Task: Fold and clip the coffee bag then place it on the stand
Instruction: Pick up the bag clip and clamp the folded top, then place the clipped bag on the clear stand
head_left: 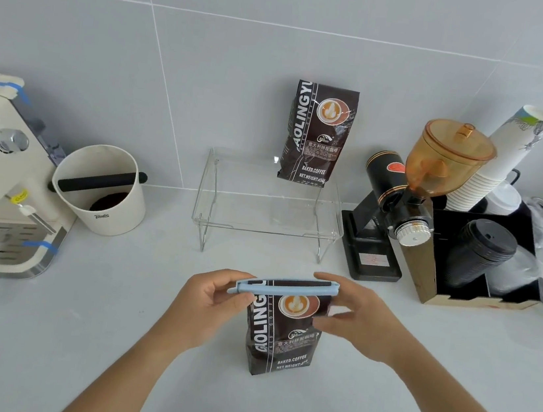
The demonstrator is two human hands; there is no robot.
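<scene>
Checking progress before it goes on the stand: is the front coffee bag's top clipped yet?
Clipped, it seems: the blue clip spans the front coffee bag top, both hands at its ends. Full latching: cannot tell.

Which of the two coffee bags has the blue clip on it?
The near coffee bag between both hands, blue clip across its folded top. The bag on the stand has none.

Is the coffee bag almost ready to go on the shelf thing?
Nearly. The top of the coffee bag already looks folded down, and the light blue clip lies across the fold. The left hand and right hand are holding the clip's two ends; whether it is snapped shut, I cannot tell. The bag stands on the counter, so moving it onto the clear stand, where a second bag leans, is left.
</scene>
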